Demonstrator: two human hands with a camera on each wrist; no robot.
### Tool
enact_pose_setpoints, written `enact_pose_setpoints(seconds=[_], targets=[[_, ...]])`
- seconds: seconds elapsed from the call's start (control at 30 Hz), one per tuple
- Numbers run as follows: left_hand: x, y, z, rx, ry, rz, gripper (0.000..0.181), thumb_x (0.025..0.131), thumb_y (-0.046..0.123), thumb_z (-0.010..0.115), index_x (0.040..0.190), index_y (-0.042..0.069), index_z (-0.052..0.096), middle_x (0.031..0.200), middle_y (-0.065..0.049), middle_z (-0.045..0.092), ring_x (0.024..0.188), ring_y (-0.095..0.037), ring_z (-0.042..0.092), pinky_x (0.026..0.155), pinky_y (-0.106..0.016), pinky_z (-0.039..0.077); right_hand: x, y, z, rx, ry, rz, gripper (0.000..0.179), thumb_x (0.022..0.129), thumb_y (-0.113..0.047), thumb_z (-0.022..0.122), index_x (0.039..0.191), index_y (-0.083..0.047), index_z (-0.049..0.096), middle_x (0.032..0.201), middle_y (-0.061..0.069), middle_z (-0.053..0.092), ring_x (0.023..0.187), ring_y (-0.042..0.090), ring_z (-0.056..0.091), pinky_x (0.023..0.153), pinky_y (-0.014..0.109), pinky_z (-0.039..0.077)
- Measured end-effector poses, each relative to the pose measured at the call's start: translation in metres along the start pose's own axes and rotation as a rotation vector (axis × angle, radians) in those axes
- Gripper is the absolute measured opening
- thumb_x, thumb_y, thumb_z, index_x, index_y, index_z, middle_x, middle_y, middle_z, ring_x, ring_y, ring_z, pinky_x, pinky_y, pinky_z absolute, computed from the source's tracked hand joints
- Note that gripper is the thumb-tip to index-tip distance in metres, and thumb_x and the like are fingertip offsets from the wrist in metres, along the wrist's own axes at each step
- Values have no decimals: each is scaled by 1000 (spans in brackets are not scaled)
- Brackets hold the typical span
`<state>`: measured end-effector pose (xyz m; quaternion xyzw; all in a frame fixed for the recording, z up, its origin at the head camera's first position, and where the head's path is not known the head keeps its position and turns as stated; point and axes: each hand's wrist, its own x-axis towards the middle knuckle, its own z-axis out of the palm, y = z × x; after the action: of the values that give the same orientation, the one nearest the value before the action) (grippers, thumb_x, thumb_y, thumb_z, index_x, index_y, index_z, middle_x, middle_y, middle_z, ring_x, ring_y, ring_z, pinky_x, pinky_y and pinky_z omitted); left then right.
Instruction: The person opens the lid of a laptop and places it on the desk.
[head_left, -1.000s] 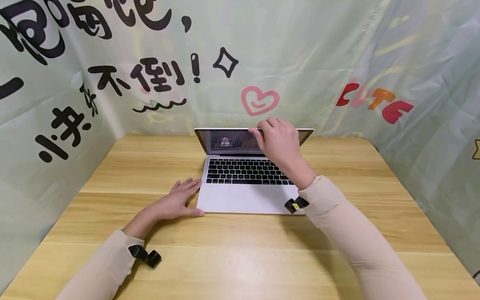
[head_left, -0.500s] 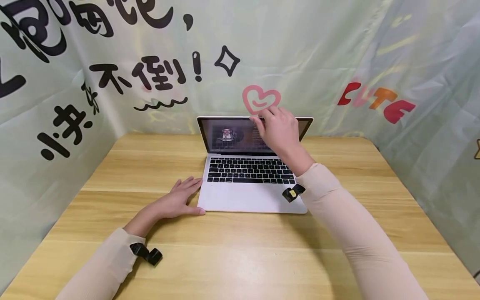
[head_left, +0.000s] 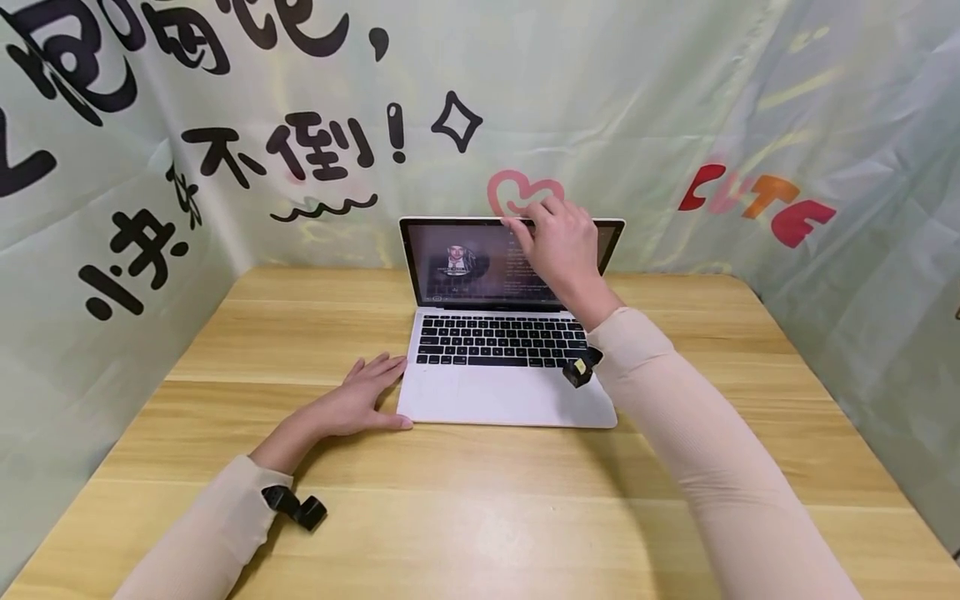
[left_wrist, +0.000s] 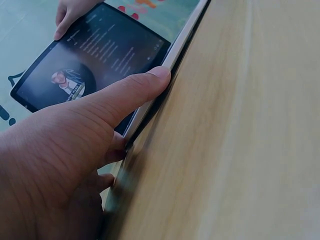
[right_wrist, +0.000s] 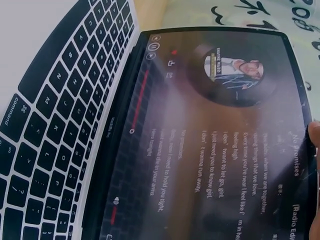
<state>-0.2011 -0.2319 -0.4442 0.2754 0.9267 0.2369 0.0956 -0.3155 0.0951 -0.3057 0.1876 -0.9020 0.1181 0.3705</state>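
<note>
A silver laptop (head_left: 480,396) stands unfolded on the table, its lit screen (head_left: 465,267) tilted back and showing a music player with lyrics. My right hand (head_left: 558,242) pinches the top edge of the lid right of its middle, thumb on the screen side and fingers over the rim. Only its fingertips show at the border of the right wrist view, where the black keyboard (right_wrist: 65,100) is large. My left hand (head_left: 352,406) rests beside the base's left front corner, fingers spread along the side. In the left wrist view its thumb (left_wrist: 145,85) lies straight against the front edge.
The wooden table (head_left: 480,508) extends on all sides of the laptop. Behind and beside it hangs a pale green cloth (head_left: 600,108) with printed letters and a pink heart. Small black cameras (head_left: 296,507) sit at both sleeve cuffs.
The right hand has raised the laptop's lid and tilted it farther back, so more of the screen shows. My left hand stays at the base's left front corner.
</note>
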Motion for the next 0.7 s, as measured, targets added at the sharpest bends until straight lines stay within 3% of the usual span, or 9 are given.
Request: enact_pose_setpoints(seconds=[0.37,0.7], targets=[[0,-1,0,7,4,1,108,79,66,67,153,0,25,159,-15,25,147,-38,11,115,-58,-1,16,8,9,0,-5,24,47,96,-51,56,100,-7,74,104,10,68,97,31,64,87,46,49],[0,0,0,13,8,6,108,79,67,67,153,0,26,159,-15,25,147,-38,11,115,-58,-1,29,9,19,-30,-27,57,50,96,-51,56,108,-6,73,110,10,68,104,32,61,94,45,46]])
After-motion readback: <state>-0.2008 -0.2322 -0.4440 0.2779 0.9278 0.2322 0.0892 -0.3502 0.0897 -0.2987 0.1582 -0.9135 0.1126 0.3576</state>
